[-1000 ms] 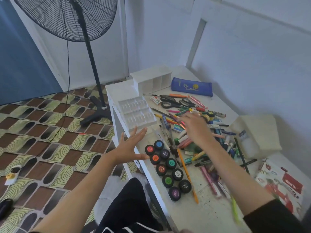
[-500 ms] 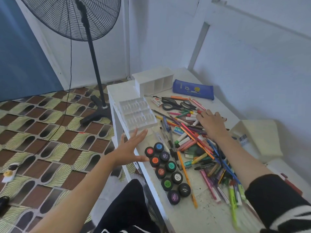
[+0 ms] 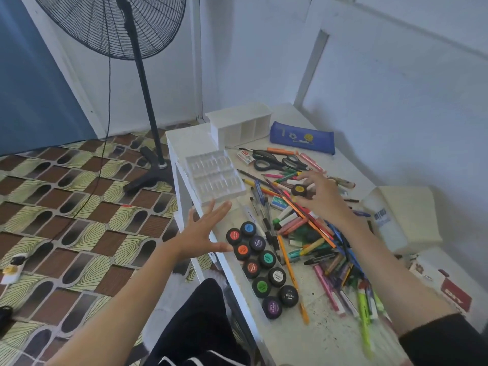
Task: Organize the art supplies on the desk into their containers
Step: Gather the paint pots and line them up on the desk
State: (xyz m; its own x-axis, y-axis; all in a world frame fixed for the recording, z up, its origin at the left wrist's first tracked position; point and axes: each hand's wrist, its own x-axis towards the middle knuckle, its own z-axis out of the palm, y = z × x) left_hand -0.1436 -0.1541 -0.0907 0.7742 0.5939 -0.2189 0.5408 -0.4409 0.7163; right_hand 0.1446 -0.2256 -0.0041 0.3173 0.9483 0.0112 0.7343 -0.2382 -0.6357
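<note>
White desk (image 3: 330,339), right hand (image 3: 322,198) pinching paint pot (image 3: 299,189)

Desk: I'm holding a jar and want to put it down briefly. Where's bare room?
Bare desk near the front edge, below the paint jars and left of the highlighters; also the far corner left of the organizer, behind the tray. The pen pile in the middle is crowded.

This is looking like a room in a home; a black pedestal fan (image 3: 105,25) is standing on a patterned floor (image 3: 79,207); a white desk (image 3: 303,344) is sitting in the corner, carrying strewn pens (image 3: 317,233) and paint pots (image 3: 267,259).
</note>
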